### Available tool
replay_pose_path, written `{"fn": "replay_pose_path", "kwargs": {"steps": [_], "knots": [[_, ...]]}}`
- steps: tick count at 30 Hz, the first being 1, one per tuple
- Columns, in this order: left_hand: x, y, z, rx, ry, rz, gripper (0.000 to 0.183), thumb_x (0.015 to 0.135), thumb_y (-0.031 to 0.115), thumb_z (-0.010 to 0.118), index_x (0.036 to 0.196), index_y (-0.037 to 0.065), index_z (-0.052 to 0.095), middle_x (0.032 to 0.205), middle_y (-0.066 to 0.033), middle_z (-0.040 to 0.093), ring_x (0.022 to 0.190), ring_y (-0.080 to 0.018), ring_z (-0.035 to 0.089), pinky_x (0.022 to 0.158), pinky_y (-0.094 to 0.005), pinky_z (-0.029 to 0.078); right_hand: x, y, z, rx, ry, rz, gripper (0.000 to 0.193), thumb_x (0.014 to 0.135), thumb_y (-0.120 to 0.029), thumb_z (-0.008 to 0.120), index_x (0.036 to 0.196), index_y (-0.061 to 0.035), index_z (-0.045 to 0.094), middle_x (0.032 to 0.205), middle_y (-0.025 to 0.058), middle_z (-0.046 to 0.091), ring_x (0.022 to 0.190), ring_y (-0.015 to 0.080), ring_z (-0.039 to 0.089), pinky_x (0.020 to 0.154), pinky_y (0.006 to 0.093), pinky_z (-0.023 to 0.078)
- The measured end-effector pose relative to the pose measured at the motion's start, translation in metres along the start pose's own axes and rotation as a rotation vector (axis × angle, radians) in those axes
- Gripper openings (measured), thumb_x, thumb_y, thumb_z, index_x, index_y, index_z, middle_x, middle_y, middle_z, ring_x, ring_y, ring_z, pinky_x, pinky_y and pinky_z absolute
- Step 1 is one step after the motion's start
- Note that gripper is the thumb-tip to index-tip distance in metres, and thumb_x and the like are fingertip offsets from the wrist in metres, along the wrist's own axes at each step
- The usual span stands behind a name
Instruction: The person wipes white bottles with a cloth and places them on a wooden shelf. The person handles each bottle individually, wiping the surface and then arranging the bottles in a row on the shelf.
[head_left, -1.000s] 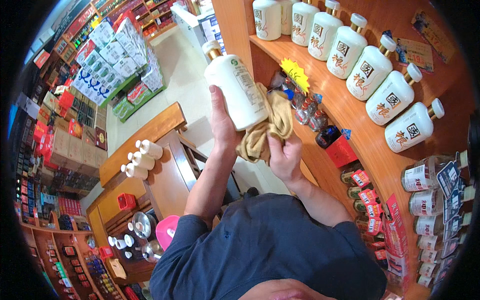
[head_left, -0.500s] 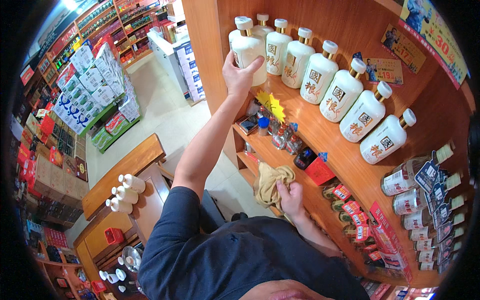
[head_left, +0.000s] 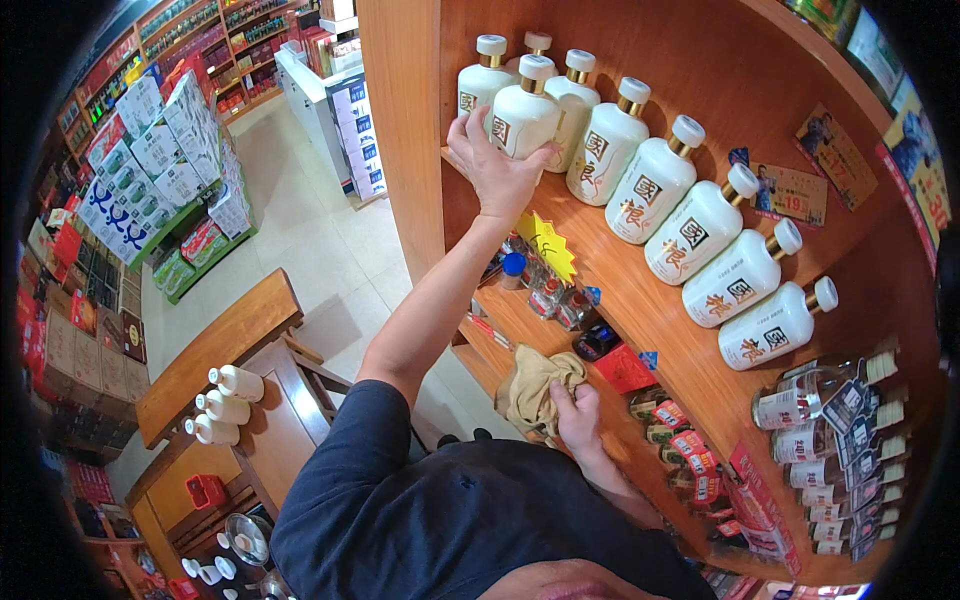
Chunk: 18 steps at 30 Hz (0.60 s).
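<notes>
At the left end of the upper shelf, my left hand [head_left: 500,170] grips a white bottle [head_left: 526,112] with a white cap and gold neck. Its fingers are round the lower part, and the bottle stands nearly upright in front of others like it. Just left of it is another white bottle [head_left: 483,80], partly hidden by my fingers. Lower down, my right hand [head_left: 578,412] is closed on a bunched tan cloth [head_left: 540,388] beside the lower shelf. A row of matching white bottles [head_left: 640,190] runs along the upper shelf to the right.
Below the upper shelf hangs a yellow star-shaped tag [head_left: 548,248], near small clear bottles [head_left: 555,300]. Labelled glass bottles [head_left: 790,405] stand at the right. Behind my left arm are a wooden table [head_left: 290,400] with white bottles [head_left: 225,405] and stacked boxes [head_left: 165,150].
My left hand has shifted the white bottle slightly right, uncovering more of the bottle to its left. My right hand still holds the cloth. The whole view has shifted a little.
</notes>
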<state>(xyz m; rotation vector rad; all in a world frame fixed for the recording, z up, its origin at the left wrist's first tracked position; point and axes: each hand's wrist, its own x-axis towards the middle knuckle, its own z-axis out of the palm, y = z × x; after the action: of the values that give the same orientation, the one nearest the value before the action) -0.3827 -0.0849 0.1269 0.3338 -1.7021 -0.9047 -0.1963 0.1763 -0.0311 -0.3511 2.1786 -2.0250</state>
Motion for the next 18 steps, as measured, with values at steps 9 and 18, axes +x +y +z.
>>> {"fn": "replay_pose_path", "kwargs": {"steps": [9,18], "knots": [[0.007,-0.016,0.020,0.028,-0.009,0.113,0.135,0.067,0.052,0.089,0.160,0.000,0.007,0.161,-0.0351,0.005,0.146,-0.0586,0.009,0.116,-0.0677,0.015,0.016,0.001,0.013,0.145,-0.062,0.016,0.016,0.098,-0.014,0.066,0.094,0.0012,0.071,0.085,-0.0007,0.069,0.076,0.0057,0.059,0.066,0.0252,0.048],[0.002,-0.024,0.010,0.136,-0.044,0.143,0.143,0.060,0.067,0.087,0.159,0.000,0.009,0.158,-0.0386,0.011,0.145,-0.0578,0.016,0.116,-0.0661,0.019,0.016,0.001,0.050,0.209,-0.362,0.072,0.014,0.098,-0.010,0.065,0.101,0.0014,0.071,0.090,-0.0007,0.069,0.078,0.0055,0.061,0.069,0.0232,0.049]]}}
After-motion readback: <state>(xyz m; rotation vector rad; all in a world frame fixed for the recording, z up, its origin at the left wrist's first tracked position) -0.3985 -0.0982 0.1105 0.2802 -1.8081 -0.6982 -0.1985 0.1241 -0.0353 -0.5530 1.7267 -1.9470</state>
